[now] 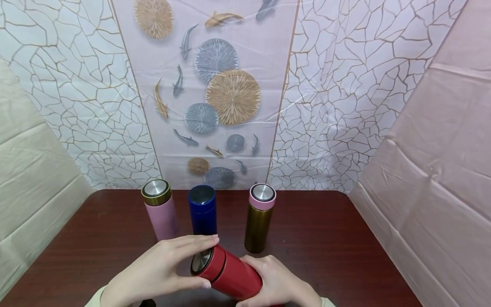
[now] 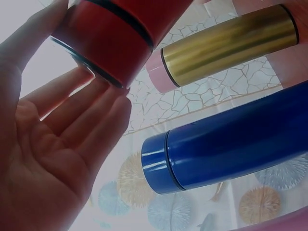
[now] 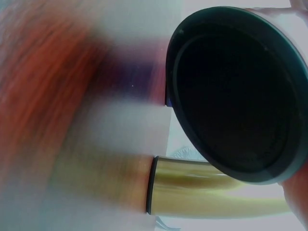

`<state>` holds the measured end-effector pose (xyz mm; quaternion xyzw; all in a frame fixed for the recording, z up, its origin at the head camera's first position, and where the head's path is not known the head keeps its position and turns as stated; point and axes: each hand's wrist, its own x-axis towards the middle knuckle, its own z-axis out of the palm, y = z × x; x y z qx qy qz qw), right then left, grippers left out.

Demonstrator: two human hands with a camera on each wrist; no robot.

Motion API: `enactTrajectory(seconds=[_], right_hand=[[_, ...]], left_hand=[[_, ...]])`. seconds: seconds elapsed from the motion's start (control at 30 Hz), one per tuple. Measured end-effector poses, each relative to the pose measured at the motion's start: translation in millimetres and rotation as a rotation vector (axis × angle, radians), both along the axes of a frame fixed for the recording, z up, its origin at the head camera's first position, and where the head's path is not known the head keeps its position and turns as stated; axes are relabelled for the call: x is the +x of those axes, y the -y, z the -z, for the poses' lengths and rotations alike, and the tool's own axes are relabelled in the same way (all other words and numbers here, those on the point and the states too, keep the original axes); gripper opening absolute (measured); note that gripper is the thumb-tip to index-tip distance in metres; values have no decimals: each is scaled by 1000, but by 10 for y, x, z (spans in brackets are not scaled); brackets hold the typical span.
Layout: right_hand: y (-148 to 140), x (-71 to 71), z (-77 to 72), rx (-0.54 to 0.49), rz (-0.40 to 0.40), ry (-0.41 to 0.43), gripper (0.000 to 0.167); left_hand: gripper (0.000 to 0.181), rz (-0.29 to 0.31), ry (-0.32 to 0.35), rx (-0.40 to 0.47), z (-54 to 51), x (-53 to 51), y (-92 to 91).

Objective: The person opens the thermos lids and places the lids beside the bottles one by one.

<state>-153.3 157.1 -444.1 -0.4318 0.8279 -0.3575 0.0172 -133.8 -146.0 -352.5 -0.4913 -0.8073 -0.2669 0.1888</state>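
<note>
A red thermos flask (image 1: 238,275) lies tilted in the air near the front of the table, its silver-topped lid toward the left. My right hand (image 1: 278,279) grips its body near the bottom end. Around the lid are the fingers and thumb of my left hand (image 1: 161,266), fingers above and thumb below. In the left wrist view, that thumb and the fingertips meet the edge of the red lid (image 2: 103,41). The flask's black base (image 3: 236,96) fills much of the right wrist view. Just behind the left fingers stands a blue flask (image 1: 202,213), its lower part hidden.
A pink flask with a gold-brown lid (image 1: 163,219) stands back left. Behind the right hand is an upright gold-brown flask with a pink lid (image 1: 258,228). The dark red-brown table (image 1: 318,238) meets a patterned cloth (image 1: 326,128) at its back edge.
</note>
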Motion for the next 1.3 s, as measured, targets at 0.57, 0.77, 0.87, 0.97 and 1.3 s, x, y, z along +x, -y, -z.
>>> enactTrajectory(seconds=[0.57, 0.77, 0.87, 0.97, 1.3], right_hand=[[40, 4, -24, 57, 15, 5, 56], [51, 2, -19, 65, 7, -1, 56], [54, -2, -9, 60, -3, 1, 55], [57, -3, 1, 52, -11, 19, 55], [59, -8, -7, 75, 33, -18, 59]], left_hand=[[46, -241, -22, 15, 83, 20, -44], [33, -310, 38, 10, 83, 19, -70], [32, -339, 87, -10, 68, 24, -90], [32, -362, 130, -31, 48, 31, -103], [45, -341, 187, -62, 35, 57, -77]])
